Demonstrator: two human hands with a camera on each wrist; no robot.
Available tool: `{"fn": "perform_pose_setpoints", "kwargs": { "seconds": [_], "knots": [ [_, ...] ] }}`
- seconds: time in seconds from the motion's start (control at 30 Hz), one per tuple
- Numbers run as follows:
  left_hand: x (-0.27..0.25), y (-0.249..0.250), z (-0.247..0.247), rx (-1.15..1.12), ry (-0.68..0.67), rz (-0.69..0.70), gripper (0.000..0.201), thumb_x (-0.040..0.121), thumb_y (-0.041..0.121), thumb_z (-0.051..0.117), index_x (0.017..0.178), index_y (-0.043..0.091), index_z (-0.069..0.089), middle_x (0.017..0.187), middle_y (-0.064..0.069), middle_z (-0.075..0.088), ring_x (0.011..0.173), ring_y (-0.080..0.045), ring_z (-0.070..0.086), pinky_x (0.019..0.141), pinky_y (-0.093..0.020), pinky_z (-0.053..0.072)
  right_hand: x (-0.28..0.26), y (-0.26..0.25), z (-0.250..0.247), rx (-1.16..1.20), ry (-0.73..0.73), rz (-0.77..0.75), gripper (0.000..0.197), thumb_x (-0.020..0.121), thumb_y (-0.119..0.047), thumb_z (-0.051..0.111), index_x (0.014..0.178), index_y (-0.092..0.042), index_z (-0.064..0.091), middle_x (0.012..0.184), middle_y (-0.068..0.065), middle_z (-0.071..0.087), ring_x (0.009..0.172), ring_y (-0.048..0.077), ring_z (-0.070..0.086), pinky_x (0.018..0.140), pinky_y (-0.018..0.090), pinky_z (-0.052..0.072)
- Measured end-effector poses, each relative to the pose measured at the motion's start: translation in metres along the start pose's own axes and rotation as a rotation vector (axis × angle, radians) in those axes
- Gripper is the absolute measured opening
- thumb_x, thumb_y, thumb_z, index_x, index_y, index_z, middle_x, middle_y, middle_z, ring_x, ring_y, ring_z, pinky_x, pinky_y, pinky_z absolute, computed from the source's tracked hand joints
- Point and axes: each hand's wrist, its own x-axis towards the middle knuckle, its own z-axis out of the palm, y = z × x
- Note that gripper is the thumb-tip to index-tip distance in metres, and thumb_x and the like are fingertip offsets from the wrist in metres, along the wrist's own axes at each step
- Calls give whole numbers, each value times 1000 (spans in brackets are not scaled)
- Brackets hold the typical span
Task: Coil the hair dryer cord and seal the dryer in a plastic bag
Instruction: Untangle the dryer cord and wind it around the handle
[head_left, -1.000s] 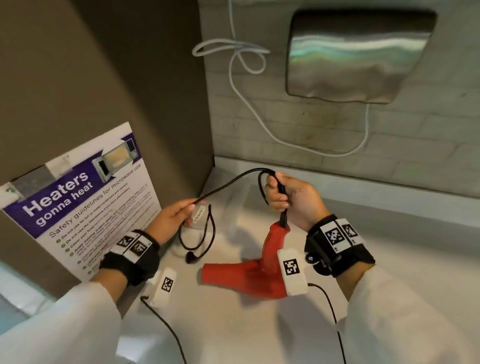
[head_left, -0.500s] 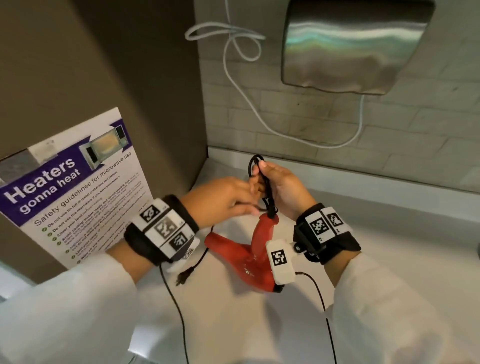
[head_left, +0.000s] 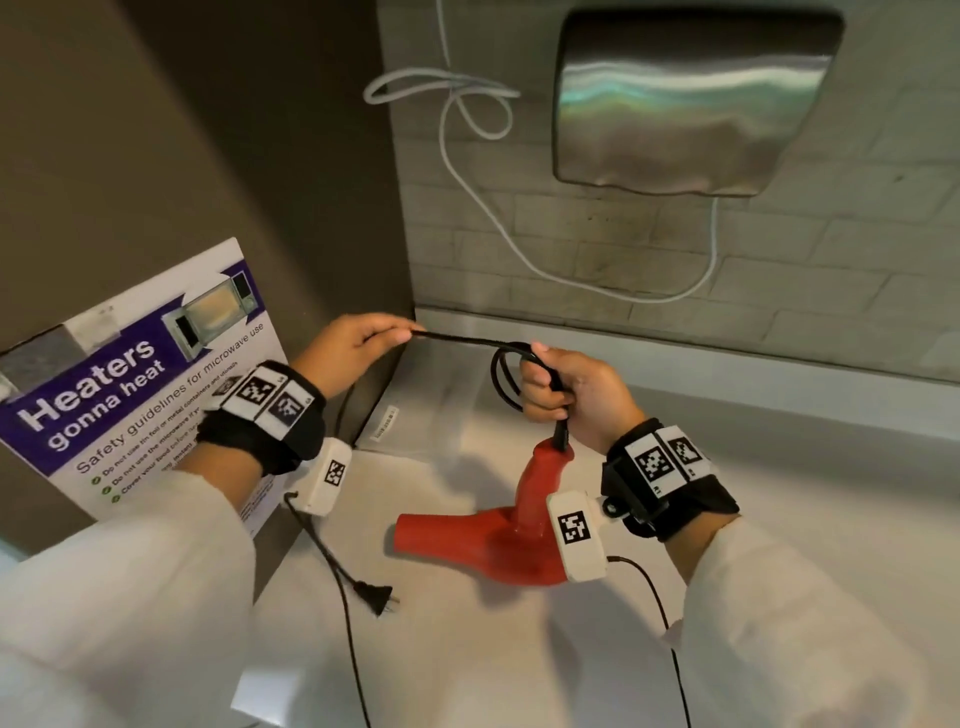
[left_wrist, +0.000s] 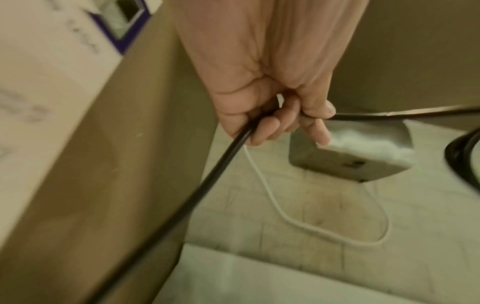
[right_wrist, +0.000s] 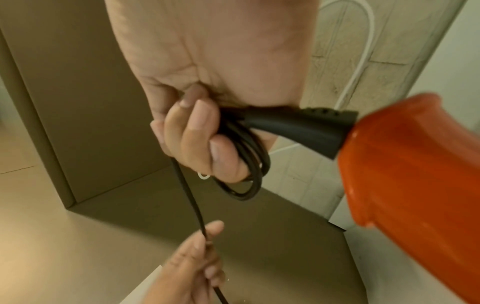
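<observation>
The red hair dryer (head_left: 483, 535) hangs nozzle-left just above the white counter, its handle up. My right hand (head_left: 566, 389) grips small loops of the black cord (head_left: 501, 376) together with the cord's strain relief (right_wrist: 298, 125) at the handle end (right_wrist: 402, 164). From there the cord (head_left: 467, 340) runs taut leftward to my left hand (head_left: 358, 345), which pinches it between thumb and fingers (left_wrist: 315, 112). Below that hand the cord (left_wrist: 207, 181) drops to the counter, ending in the plug (head_left: 376, 595). A clear plastic bag (head_left: 426, 415) lies flat in the back corner.
A brown cabinet side (head_left: 208, 156) with a purple microwave poster (head_left: 130, 395) stands at the left. On the brick wall hang a steel hand dryer (head_left: 691, 98) and its looped white cable (head_left: 467, 171). Thin black wrist-camera wires (head_left: 654, 597) trail over the counter.
My left hand has moved away from the right hand to the left, sliding along the cord and drawing it taut. The right hand keeps the loops; the dryer has swung slightly.
</observation>
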Motion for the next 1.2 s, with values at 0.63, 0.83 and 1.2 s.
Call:
{"fn": "perform_pose_setpoints", "kwargs": {
  "seconds": [0.63, 0.83, 1.2],
  "knots": [
    [-47, 86, 49, 360, -342, 276, 24, 84, 33, 57, 91, 14, 69, 85, -3, 60, 81, -13, 55, 79, -31, 45, 25, 12, 28, -246, 150, -57, 37, 96, -31, 33, 65, -15, 46, 56, 2, 55, 51, 16, 47, 53, 25, 39],
    [-10, 81, 20, -3, -90, 120, 23, 70, 23, 73, 92, 23, 66, 75, -6, 63, 64, -13, 54, 70, -27, 45, 17, 9, 36, -265, 34, 34, 42, 97, -31, 25, 64, -11, 41, 35, -7, 33, 30, 8, 22, 33, 19, 22],
    [-23, -20, 7, -74, 58, -107, 24, 89, 18, 51, 105, 34, 59, 83, 20, 68, 57, 2, 54, 67, -10, 43, -2, 1, 11, -154, 20, 19, 37, 89, -34, 39, 56, -18, 35, 40, -10, 26, 35, 8, 18, 38, 20, 17]
  ]
}}
